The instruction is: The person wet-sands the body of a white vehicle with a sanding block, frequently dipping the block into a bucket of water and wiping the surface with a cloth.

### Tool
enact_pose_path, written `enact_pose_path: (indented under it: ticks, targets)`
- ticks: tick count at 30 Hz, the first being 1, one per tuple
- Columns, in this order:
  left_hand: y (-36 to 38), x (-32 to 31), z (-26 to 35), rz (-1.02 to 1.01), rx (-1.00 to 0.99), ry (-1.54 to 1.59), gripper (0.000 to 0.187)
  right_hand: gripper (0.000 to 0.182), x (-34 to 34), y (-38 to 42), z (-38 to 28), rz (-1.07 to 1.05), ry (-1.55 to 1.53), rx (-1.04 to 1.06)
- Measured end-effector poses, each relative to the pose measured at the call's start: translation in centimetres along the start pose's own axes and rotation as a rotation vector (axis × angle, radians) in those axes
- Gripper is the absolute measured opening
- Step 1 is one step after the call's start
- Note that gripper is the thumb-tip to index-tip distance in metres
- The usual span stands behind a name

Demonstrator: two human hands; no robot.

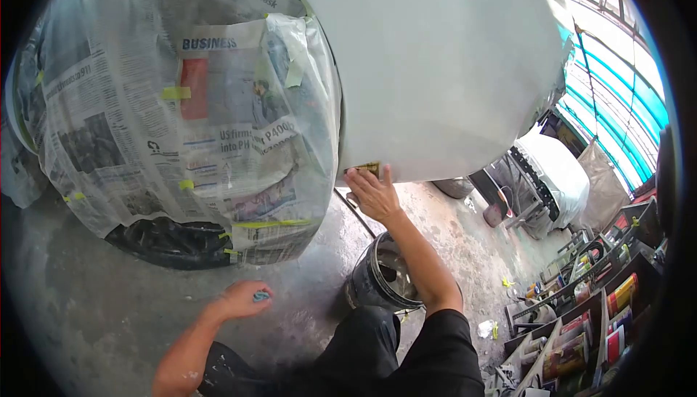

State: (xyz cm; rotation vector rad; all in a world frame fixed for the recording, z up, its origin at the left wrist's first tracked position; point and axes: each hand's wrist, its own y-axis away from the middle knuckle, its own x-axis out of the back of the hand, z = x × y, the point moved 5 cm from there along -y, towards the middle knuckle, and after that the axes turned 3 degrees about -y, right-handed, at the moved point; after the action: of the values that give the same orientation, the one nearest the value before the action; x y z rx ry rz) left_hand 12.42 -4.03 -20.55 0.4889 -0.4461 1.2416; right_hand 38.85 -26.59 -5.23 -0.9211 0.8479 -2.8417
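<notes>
Bold black "BUSINESS" heads a grey newspaper page with a red block (239, 70), above a headline part-reading "US firms", "into PH" and "P400b"; "Monsoon mask" stands on an upper newsprint sheet (236, 1), and "to 911" on the left newsprint sheet (76, 99). Print on the gold-and-dark flat piece (369, 169) by the right hand (374, 193) is illegible.

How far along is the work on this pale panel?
The masking looks done: newspaper and tape cover the section beside the panel. In hand: the right hand presses a yellow-and-dark piece to the panel's lower edge, probably sanding, while the left hand holds something small and blue. Probably left: finishing the dull, pale panel and peeling off the masking.
</notes>
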Motion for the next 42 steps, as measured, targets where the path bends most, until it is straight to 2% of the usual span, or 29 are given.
enact_pose_path:
  ticks: [2,3,4,5,7,8,9,10,11,14,18,19,23,25,27,31,35,37,38,40,42]
  targets:
    - [0.1,-0.2,0.0,-0.009,0.002,-0.015,0.027,0.042,0.4,-0.8,0.8,0.052,-0.058,0.021]
    - [0.1,-0.4,-0.3,-0.019,-0.005,-0.014,0.027,0.058,1.9,-3.2,2.0,0.062,-0.015,-0.059]
    - [0.0,-0.8,-0.6,-0.033,-0.011,-0.009,0.027,0.057,6.4,-7.4,2.8,0.298,-0.108,-0.137]
    - [-0.4,-1.1,-1.0,-0.034,0.008,-0.031,0.027,0.058,9.8,-10.2,3.3,0.371,-0.163,-0.153]
    - [-0.8,-1.3,-1.9,-0.033,0.051,-0.078,0.027,0.056,7.6,-8.1,1.5,0.361,-0.168,-0.181]
    - [-1.0,-1.2,-1.8,0.015,-0.007,-0.079,0.027,0.055,6.2,-7.4,1.1,0.377,-0.158,-0.183]
    - [-1.0,-1.1,-1.9,0.06,-0.065,-0.084,0.027,0.049,2.8,-4.2,-0.3,0.337,-0.138,-0.172]
    - [-0.9,-1.1,-1.7,0.099,-0.123,-0.09,0.027,0.044,-0.9,-0.9,-1.6,0.174,-0.018,-0.118]
    - [-0.8,-1.0,-1.5,0.073,-0.088,-0.068,0.027,0.041,-4.4,2.6,-3.1,0.144,-0.038,-0.093]
    - [-0.6,-0.2,-0.8,0.033,-0.022,-0.037,0.028,0.042,-6.4,5.5,-3.9,0.089,-0.063,-0.019]
    - [0.1,-0.9,-2.7,0.009,0.006,-0.05,0.028,0.042,0.0,-0.2,-2.0,0.21,-0.079,-0.178]
    - [0.2,-0.9,-2.7,0.003,0.013,-0.06,0.028,0.045,-0.4,-0.1,-2.4,0.284,-0.122,-0.192]
    - [-0.3,-0.6,-2.5,-0.001,0.056,-0.098,0.027,0.046,-6.7,5.5,-4.5,0.064,-0.241,-0.096]
    - [-0.1,-0.3,-1.4,-0.036,0.123,-0.109,0.026,0.045,-5.2,3.6,-3.9,0.184,-0.11,-0.091]
    - [-0.1,-0.8,-2.4,-0.014,0.095,-0.042,0.027,0.044,-1.5,0.3,-2.4,0.187,-0.067,-0.134]
    - [-0.6,-0.5,-2.3,0.007,0.027,-0.084,0.027,0.044,-0.1,-0.9,-2.6,0.426,-0.166,-0.217]
    - [-0.4,-0.2,-1.9,-0.009,0.045,-0.09,0.028,0.045,-1.0,-0.1,-2.0,0.396,-0.105,-0.15]
    - [-0.4,0.0,-1.1,-0.068,0.09,-0.073,0.027,0.046,5.8,-6.0,-0.3,0.426,-0.181,-0.152]
    - [-0.5,-0.2,-1.4,-0.066,0.052,-0.091,0.028,0.046,7.5,-7.7,0.2,0.441,-0.22,-0.152]
    - [-0.7,-0.7,-2.6,-0.029,-0.034,-0.138,0.031,0.047,7.0,-7.7,0.2,0.396,-0.153,-0.157]
    - [-1.2,-1.2,-3.7,-0.055,-0.005,-0.094,0.032,0.049,6.1,-7.2,0.4,0.443,-0.147,-0.169]
